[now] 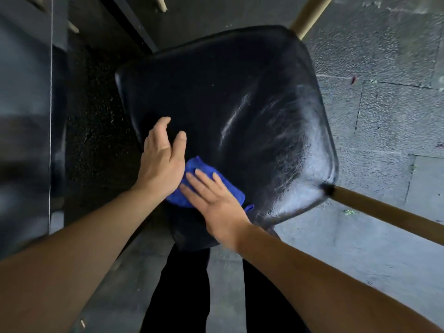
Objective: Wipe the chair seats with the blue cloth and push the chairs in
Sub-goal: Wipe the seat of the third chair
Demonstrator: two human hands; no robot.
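A black padded chair seat (216, 92) fills the middle of the view, seen from above, with pale wet streaks across its right side. On its near edge lies the blue cloth (199, 165). My right hand (213, 200) presses flat on the cloth, fingers spread. My left hand (161, 159) rests just left of it, fingers curled over the seat's left near edge, its heel over part of the cloth. Much of the cloth is hidden under both hands.
Tan wooden chair legs (384, 210) stick out at the right and at the top right (310, 13). A dark table or counter (24, 116) runs along the left. Grey stone floor (384, 116) lies to the right. My dark trouser legs (182, 292) stand below the seat.
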